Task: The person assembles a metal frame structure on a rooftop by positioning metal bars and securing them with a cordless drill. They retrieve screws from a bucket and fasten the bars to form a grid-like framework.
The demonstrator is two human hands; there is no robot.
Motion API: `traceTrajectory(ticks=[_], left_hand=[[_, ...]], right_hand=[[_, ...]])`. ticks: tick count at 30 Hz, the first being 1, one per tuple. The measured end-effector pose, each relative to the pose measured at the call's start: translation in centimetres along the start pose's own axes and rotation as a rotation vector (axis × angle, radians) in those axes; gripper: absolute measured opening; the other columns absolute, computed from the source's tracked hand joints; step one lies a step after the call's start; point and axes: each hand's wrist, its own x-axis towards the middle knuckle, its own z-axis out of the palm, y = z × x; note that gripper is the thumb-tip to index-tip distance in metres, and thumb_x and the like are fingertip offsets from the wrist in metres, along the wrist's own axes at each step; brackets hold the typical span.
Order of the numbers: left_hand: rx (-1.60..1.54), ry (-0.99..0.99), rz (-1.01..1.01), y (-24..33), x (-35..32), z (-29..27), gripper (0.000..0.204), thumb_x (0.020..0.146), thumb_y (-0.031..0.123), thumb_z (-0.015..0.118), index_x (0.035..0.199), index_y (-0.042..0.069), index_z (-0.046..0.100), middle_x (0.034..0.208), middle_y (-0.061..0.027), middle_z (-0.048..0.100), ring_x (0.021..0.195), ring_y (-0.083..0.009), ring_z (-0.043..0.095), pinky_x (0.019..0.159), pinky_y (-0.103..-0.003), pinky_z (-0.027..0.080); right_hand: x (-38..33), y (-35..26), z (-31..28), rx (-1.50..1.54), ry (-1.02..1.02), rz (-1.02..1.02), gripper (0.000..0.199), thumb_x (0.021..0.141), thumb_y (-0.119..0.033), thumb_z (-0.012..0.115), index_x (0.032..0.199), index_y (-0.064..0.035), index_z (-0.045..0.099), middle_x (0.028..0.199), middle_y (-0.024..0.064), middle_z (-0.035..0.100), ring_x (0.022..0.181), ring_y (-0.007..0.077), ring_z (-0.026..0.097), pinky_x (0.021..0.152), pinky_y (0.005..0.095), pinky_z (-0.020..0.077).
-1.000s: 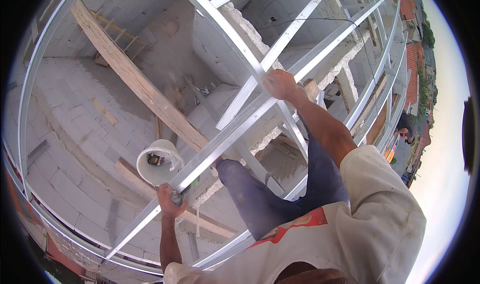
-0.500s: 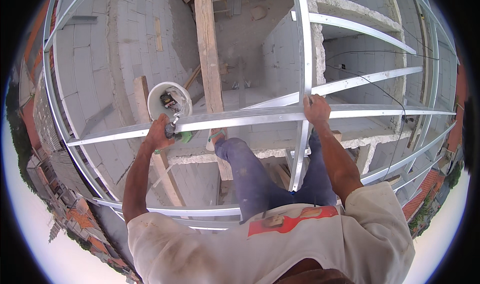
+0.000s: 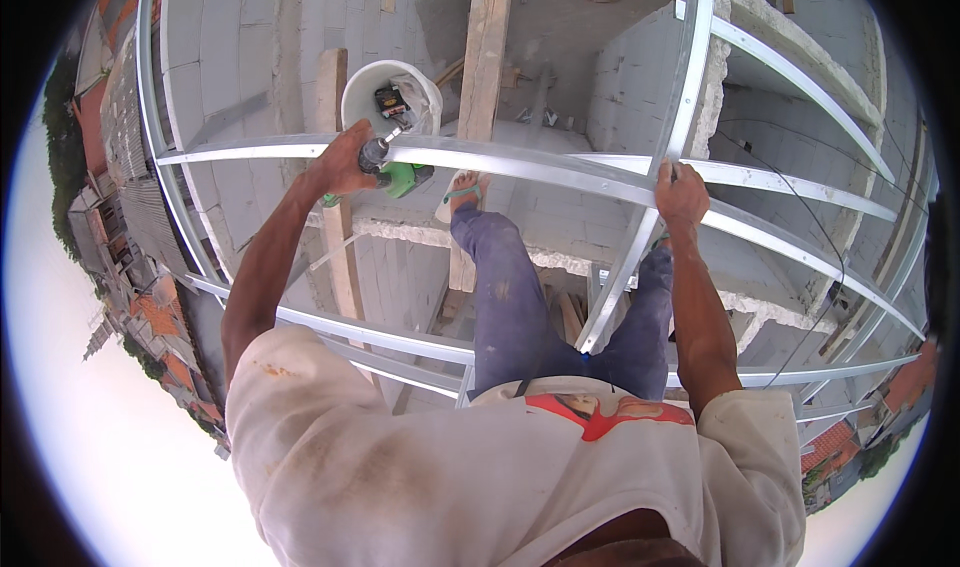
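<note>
Both hands work at the horizontal steel rail (image 3: 520, 162): the left hand (image 3: 340, 162) wraps a green cordless drill (image 3: 400, 175) against it below the white bucket (image 3: 385, 92), the right hand (image 3: 682, 192) clamps its crossing for balance.

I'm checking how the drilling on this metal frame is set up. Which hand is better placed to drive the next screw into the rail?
Left. The left hand already grips the green drill against the metal rail, while the right hand clutches the crossing rail, probably for support.
</note>
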Motion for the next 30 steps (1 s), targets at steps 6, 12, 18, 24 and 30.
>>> traceTrajectory(ticks=[6,12,18,24,30], left_hand=[[-0.133,-0.085,-0.04,0.8,0.2,-0.8,0.072,0.06,0.018,0.082,0.122,-0.002,0.051,0.112,-0.0251,0.062,0.107,-0.0408,0.062,0.095,-0.045,0.05],[-0.349,-0.113,-0.081,4.5,0.1,-1.2,0.052,0.059,0.018,0.077,0.104,-0.003,0.062,0.085,-0.014,0.066,0.08,-0.0268,0.062,0.077,-0.039,0.05],[-0.484,-0.144,-0.244,5.3,0.9,-1.6,0.047,0.06,0.02,0.077,0.097,-0.007,0.067,0.087,-0.015,0.069,0.08,-0.0255,0.067,0.076,-0.037,0.052],[-0.484,-0.206,-0.205,6.2,2.5,-1.7,0.042,0.062,0.019,0.077,0.095,-0.005,0.068,0.084,-0.0123,0.069,0.076,-0.0228,0.066,0.073,-0.036,0.052],[-0.66,-0.13,-0.131,6.6,2.0,-0.5,0.072,0.077,0.034,0.085,0.137,0.001,0.062,0.117,-0.0181,0.07,0.113,-0.0225,0.064,0.102,-0.033,0.046]], right_hand=[[0.1,0.1,0.3,0.002,0.008,-0.003,0.041,0.098,-0.045,0.057,0.108,-0.0091,0.076,0.106,0.0134,0.074,0.105,0.0354,0.068,0.092,0.049,0.0532],[0.1,-0.6,-0.5,-0.012,-0.012,-0.004,0.043,0.097,-0.047,0.06,0.106,-0.0087,0.076,0.107,0.0134,0.074,0.106,0.0345,0.068,0.091,0.0476,0.0535],[-3.3,-10.6,-1.3,0.64,0.177,-0.563,0.032,0.084,-0.013,0.084,0.11,-0.0047,0.067,0.096,0.0117,0.063,0.094,0.0313,0.062,0.083,0.0434,0.05],[-12.1,-30.1,1.4,0.765,-0.464,-0.831,0.082,0.077,-0.02,0.088,0.14,0.0035,0.041,0.122,0.0255,0.061,0.125,0.0433,0.057,0.103,0.0474,0.0489],[-14.8,-33.3,5.9,1.007,-0.7,-0.411,0.092,0.076,-0.016,0.087,0.146,0.0066,0.031,0.138,0.0327,0.052,0.129,0.0453,0.056,0.109,0.0476,0.0454]])
